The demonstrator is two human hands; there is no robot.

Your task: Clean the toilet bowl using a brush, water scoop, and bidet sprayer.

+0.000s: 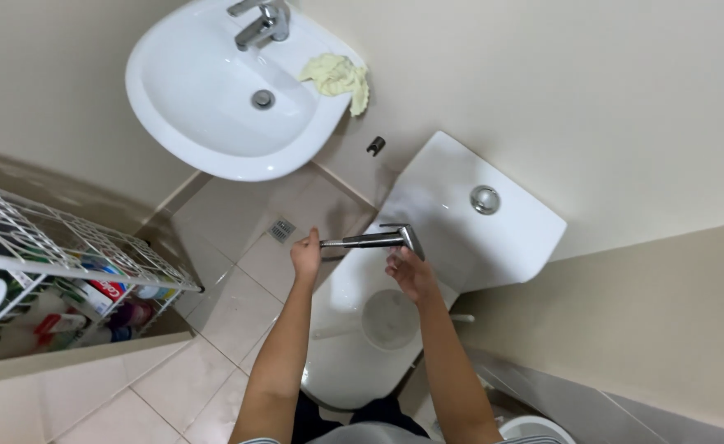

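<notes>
- Both forearms are seen reaching forward from the bottom edge, over a white toilet (354,362) whose lid is shut.
- At its handle end, a chrome hand sprayer (374,239) is gripped by the left hand (305,256), fingers closed around it.
- At the head end, the sprayer is touched from below by the right hand (411,271); the fingers are curled up toward the nozzle, though whether they are closed on it cannot be told.
- The sprayer is held level above the toilet, just in front of the white cistern (494,238) with its round chrome flush button (484,200).
- Up and to the left, a white wall basin (189,107) with a chrome tap (262,23) is seen; a crumpled pale yellow cloth (339,79) is draped on its rim.
- A white wire rack (74,242) holding bottles is placed at the left, on a tiled floor (222,304) with a small square drain (280,230).
</notes>
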